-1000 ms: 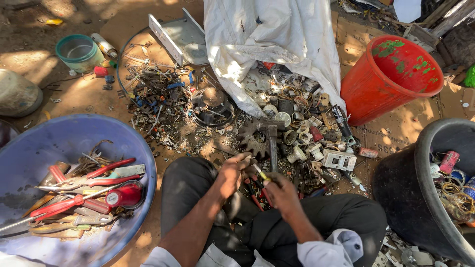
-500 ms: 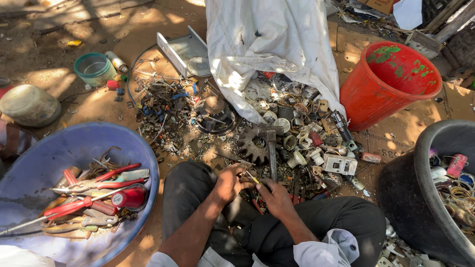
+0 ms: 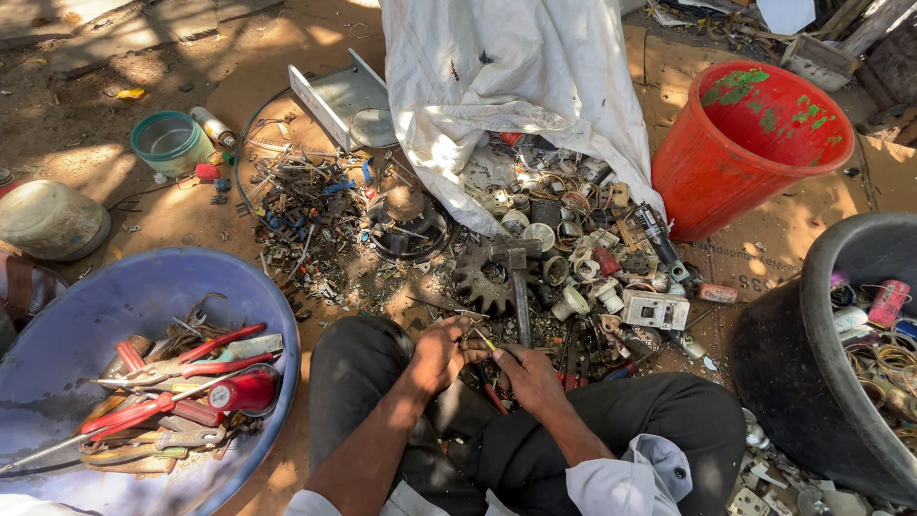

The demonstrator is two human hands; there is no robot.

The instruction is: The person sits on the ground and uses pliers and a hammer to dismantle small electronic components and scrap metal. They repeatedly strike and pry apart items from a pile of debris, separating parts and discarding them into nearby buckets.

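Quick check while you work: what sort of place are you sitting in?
Likely an outdoor scrap-sorting spot: a heap of mixed metal parts spilled from a white sack on bare dirt, beside a blue plastic basin of red-handled pliers.

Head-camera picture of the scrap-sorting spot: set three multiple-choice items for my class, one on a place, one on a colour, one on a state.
1. Where does the blue basin of red-handled tools lie?
A. at the person's left
B. at the person's right
C. behind the white sack

2. What colour is the bucket beside the white sack?
A. yellow
B. red
C. white

3. How are the left hand and right hand?
A. resting apart on the knees
B. both inside the blue basin
C. close together over the lap, fingers on a small part

Answers: 1 A, it sits by the left knee; 2 B, its wall is red; 3 C, both hands meet at a small piece.
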